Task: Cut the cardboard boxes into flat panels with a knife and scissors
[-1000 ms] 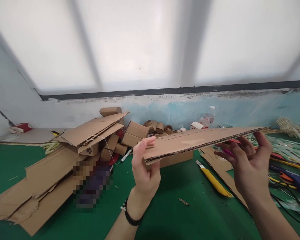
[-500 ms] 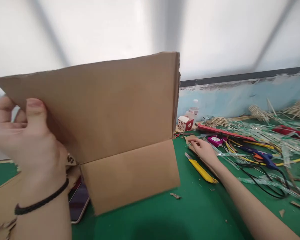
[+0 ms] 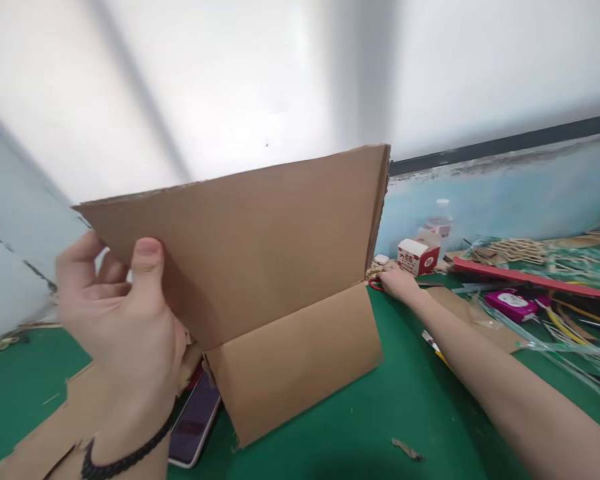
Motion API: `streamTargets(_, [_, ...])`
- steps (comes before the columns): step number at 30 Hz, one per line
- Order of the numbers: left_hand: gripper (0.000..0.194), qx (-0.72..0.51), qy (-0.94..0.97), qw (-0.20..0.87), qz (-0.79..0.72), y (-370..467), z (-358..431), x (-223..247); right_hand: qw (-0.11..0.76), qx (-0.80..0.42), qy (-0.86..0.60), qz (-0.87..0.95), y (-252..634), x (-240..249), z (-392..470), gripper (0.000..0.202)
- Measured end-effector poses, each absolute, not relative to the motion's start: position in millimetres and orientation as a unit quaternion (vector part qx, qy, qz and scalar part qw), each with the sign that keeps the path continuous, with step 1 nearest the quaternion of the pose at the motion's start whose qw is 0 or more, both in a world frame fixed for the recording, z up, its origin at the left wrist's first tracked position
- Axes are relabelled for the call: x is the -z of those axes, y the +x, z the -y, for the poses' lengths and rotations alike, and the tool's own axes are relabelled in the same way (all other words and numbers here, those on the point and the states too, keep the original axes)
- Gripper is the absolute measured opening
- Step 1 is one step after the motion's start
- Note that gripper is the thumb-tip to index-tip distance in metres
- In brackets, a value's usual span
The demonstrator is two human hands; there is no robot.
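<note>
My left hand (image 3: 125, 320) grips a folded cardboard sheet (image 3: 280, 233) at its left edge, thumb on the near face. The sheet stands raised above the table, its lower flap (image 3: 300, 367) bent toward me along a crease. My right hand (image 3: 400, 283) reaches past the sheet's right side, fingers closed at the red handle of a pair of scissors (image 3: 375, 285). Part of the scissors is hidden under the hand. A flat cardboard piece (image 3: 473, 320) lies right of that hand. Under my right forearm, a yellow utility knife (image 3: 436, 348) is mostly covered.
A phone (image 3: 195, 420) and cardboard scraps (image 3: 55, 413) lie at left on the green table (image 3: 330, 427). A red-and-white carton (image 3: 417, 257) and a plastic bottle (image 3: 441, 217) stand by the wall. At right are a purple tape measure (image 3: 511, 305), a red strip (image 3: 535, 277) and tangled clear strips.
My right hand has let go of the smaller cardboard piece, now lying flat, and moved forward and left to the scissors. The view has turned left; my left hand keeps the sheet.
</note>
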State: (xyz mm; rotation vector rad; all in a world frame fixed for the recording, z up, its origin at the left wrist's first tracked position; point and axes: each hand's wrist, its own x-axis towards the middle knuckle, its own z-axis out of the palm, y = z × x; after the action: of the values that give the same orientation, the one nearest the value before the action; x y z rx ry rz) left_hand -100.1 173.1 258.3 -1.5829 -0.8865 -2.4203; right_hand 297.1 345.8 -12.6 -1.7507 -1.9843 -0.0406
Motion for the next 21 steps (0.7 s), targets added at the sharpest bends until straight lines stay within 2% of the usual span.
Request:
streamTargets(4, [0.056, 0.808, -0.495, 0.059, 0.313, -111, -177, -252, 0.256, 0.019, -0.633, 0.730, 289, 6, -342, 0.036])
streamTargets(8, [0.051, 0.819, -0.483, 0.042, 0.307, -117, -175, -249, 0.324, 0.046, -0.626, 0.708, 285, -25, -319, 0.026])
streamTargets(15, [0.051, 0.842, -0.457, 0.031, 0.285, -111, -168, -244, 0.502, 0.058, -0.630, 0.590, 292, -85, -234, 0.045])
streamTargets(17, [0.048, 0.848, -0.456, 0.027, 0.269, -107, -165, -241, 0.543, 0.027, -0.629, 0.555, 291, -91, -201, 0.054])
streamTargets(19, [0.045, 0.842, -0.464, 0.029, 0.274, -103, -162, -240, 0.610, -0.088, -0.624, 0.480, 287, -94, -167, 0.061])
streamTargets(21, [0.043, 0.830, -0.476, 0.035, 0.290, -101, -158, -240, 0.626, -0.172, -0.618, 0.443, 282, -95, -136, 0.063])
